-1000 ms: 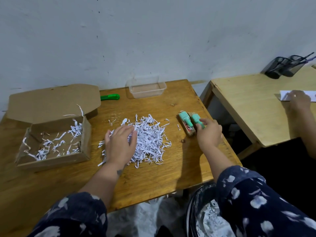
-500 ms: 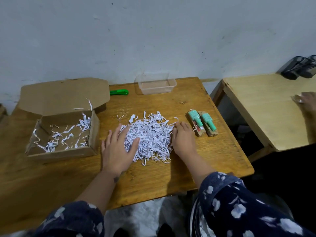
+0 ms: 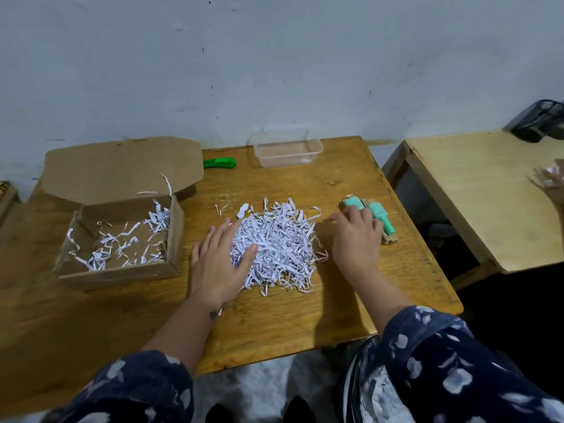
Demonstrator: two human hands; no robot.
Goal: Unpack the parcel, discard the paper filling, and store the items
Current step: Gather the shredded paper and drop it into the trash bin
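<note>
Shredded paper [image 3: 276,242] lies mid-tabletop, left hand [image 3: 218,261] spread flat against it, right hand [image 3: 355,239] relaxed beside; careless scooping could scatter strips over the front edge.

The right hand [image 3: 355,239] is motion-blurred at the fingertips and covers the near ends of two teal items [image 3: 381,213] by the table's [image 3: 274,315] right edge; whether it touches them cannot be told. The left hand [image 3: 218,261] hides part of the paper shreds [image 3: 280,245]. The box [image 3: 119,236] lid hides one end of a green tool [image 3: 219,163]. On the side table [image 3: 488,203], a blurred hand [image 3: 551,181] and a black object [image 3: 540,120] are cut off by the right edge.
</note>
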